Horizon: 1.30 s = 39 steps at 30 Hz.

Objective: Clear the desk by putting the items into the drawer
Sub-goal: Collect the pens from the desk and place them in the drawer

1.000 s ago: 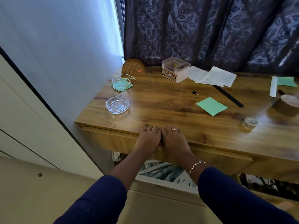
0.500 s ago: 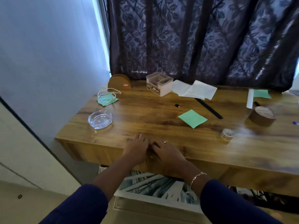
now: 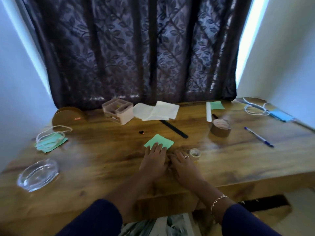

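Left hand point(image 3: 154, 160) and right hand point(image 3: 183, 165) are lying flat, fingers straight; a tape roll point(image 3: 194, 152) is sitting just right. Left hand is partly hiding the green note point(image 3: 158, 140).

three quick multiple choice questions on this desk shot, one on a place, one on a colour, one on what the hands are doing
1. Where on the desk is the glass ashtray? A) near left B) back right C) dead centre
2. What colour is the paper note at the fingertips of the left hand? A) white B) green C) pink
3. How are the hands? A) both flat on the desk, holding nothing B) both clenched in fists C) both raised in the air
Answers: 1 A, it sits by the near left edge; 2 B, the square is mint green; 3 A, the left hand and right hand lie with fingers straight on the wood.
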### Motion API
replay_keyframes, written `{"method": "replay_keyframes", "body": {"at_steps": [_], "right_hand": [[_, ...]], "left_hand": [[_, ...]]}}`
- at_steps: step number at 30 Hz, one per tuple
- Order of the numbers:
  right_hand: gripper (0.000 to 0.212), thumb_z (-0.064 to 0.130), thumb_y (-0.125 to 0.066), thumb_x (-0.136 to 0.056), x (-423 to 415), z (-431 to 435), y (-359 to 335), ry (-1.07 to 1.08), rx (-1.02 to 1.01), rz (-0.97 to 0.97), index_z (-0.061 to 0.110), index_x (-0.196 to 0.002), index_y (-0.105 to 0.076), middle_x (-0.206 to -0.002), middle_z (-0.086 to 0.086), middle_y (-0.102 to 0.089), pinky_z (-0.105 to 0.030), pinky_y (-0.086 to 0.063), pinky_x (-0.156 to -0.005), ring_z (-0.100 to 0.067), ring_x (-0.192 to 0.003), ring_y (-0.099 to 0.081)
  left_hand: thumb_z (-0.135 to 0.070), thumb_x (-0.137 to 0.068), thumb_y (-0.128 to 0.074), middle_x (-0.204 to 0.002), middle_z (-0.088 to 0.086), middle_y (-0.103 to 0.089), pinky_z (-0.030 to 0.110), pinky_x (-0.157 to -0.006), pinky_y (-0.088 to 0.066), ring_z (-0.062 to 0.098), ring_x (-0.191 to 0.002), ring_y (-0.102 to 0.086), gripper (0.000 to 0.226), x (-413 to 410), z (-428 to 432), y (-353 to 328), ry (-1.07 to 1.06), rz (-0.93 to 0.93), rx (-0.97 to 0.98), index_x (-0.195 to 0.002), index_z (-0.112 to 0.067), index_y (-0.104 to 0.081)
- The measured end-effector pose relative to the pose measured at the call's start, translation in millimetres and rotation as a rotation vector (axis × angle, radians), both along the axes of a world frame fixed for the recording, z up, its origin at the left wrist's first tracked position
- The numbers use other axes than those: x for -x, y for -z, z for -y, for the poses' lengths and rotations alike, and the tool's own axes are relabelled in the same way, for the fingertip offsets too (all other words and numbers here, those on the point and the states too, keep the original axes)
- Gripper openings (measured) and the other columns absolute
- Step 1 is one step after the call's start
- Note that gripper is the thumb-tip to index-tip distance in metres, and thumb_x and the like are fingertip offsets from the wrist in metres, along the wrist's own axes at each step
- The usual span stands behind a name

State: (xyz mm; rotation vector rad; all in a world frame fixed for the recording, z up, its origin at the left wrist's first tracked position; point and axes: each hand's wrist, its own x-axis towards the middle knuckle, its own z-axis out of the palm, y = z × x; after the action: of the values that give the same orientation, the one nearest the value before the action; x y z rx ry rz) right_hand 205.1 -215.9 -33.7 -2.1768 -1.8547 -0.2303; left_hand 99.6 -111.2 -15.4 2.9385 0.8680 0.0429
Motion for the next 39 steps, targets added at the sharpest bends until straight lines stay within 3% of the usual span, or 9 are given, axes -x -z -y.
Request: {"method": "replay_keyframes", "body": {"at_steps": [2,7,15,20,23,26,33,35,39], "right_hand": [[0.042,0.022,-0.077,-0.064,-20.9,3.0,-3.7,0.041,-0.022,-0.033,0.015,-0.103,-0.063,-0.106,-0.004,-0.063,-0.03,-0.055,-0.073,-0.02,-0.09,-0.064],[0.035,0.028,-0.051,-0.07,-78.1,3.5,-10.5,0.148,-0.03,-0.005,0.014,-0.099,-0.062,-0.105,-0.007,-0.062,-0.03,-0.054,-0.068,-0.024,-0.088,-0.063],[0.036,0.023,-0.037,-0.081,-147.0,19.2,-13.4,0.309,-0.186,0.002,0.011,-0.095,-0.068,-0.094,-0.006,-0.066,-0.027,-0.051,-0.061,-0.022,-0.076,-0.063],[0.036,0.022,-0.044,-0.072,-184.5,42.2,-3.7,0.379,-0.175,-0.028,0.01,-0.096,-0.067,-0.098,-0.005,-0.066,-0.024,-0.049,-0.057,-0.024,-0.075,-0.064],[0.023,0.004,-0.057,-0.073,-216.7,53.1,-0.5,0.461,-0.189,-0.021,0.009,-0.093,-0.067,-0.096,-0.006,-0.065,-0.027,-0.049,-0.054,-0.027,-0.073,-0.064],[0.029,-0.006,-0.07,-0.066,-255.3,62.7,0.9,0.572,-0.181,-0.046,0.008,-0.091,-0.068,-0.095,-0.008,-0.067,-0.03,-0.051,-0.049,-0.031,-0.07,-0.065],[0.031,0.02,-0.055,-0.088,-344.9,86.6,11.6,0.739,0.038,-0.125,0.011,-0.117,-0.057,-0.119,-0.009,-0.054,-0.037,-0.046,-0.083,-0.033,-0.105,-0.053],[0.025,0.026,-0.05,-0.091,-359.1,90.4,18.7,0.686,0.076,-0.108,0.013,-0.112,-0.057,-0.113,-0.007,-0.053,-0.034,-0.043,-0.084,-0.031,-0.1,-0.053],[0.021,0.009,-0.062,-0.078,-378.2,94.5,23.3,0.562,0.08,-0.072,0.014,-0.098,-0.062,-0.096,-0.006,-0.057,-0.037,-0.046,-0.067,-0.032,-0.081,-0.057]], "left_hand": [[-0.037,-0.099,-0.032,-0.157,0.01,-0.011,0.043,-0.117,0.001,0.024,-0.146,-0.001,0.058,-28.4,-4.0,-3.4,0.06,0.01,0.032,-0.148,-0.01,-0.015],[-0.032,-0.099,-0.033,-0.154,0.009,-0.021,0.038,-0.116,-0.005,0.022,-0.145,-0.008,0.05,-91.2,-12.7,-14.0,0.209,0.124,0.076,-0.143,-0.009,-0.027],[-0.033,-0.097,-0.042,-0.156,0.004,-0.016,0.034,-0.119,-0.003,0.017,-0.145,-0.006,0.061,-183.6,-13.5,-24.2,0.429,0.2,0.156,-0.148,-0.013,-0.017],[-0.039,-0.095,-0.044,-0.155,0.005,-0.018,0.031,-0.118,0.002,0.016,-0.145,-0.007,0.062,-228.7,-3.5,-13.6,0.533,0.217,0.143,-0.147,-0.013,-0.02],[-0.037,-0.094,-0.047,-0.154,0.006,-0.021,0.031,-0.118,0.001,0.017,-0.144,-0.011,0.063,-248.3,8.8,-13.4,0.613,0.252,0.157,-0.147,-0.012,-0.023],[-0.036,-0.095,-0.047,-0.156,0.007,-0.016,0.024,-0.112,0.009,0.017,-0.145,-0.007,0.064,-267.8,18.7,-15.0,0.656,0.241,0.163,-0.148,-0.011,-0.02],[-0.035,-0.093,-0.05,-0.155,0.005,-0.019,0.016,-0.101,0.017,0.014,-0.144,-0.008,0.064,-320.2,39.9,-18.8,0.608,0.305,0.222,-0.147,-0.012,-0.021],[-0.032,-0.092,-0.054,-0.153,0.008,-0.022,0.017,-0.103,0.016,0.017,-0.144,-0.012,0.065,-334.6,45.0,-19.4,0.592,0.318,0.25,-0.146,-0.01,-0.024],[-0.032,-0.092,-0.053,-0.153,0.007,-0.022,0.016,-0.105,0.012,0.017,-0.143,-0.013,0.066,-359.9,53.4,-18.0,0.552,0.276,0.226,-0.146,-0.012,-0.021]]}}
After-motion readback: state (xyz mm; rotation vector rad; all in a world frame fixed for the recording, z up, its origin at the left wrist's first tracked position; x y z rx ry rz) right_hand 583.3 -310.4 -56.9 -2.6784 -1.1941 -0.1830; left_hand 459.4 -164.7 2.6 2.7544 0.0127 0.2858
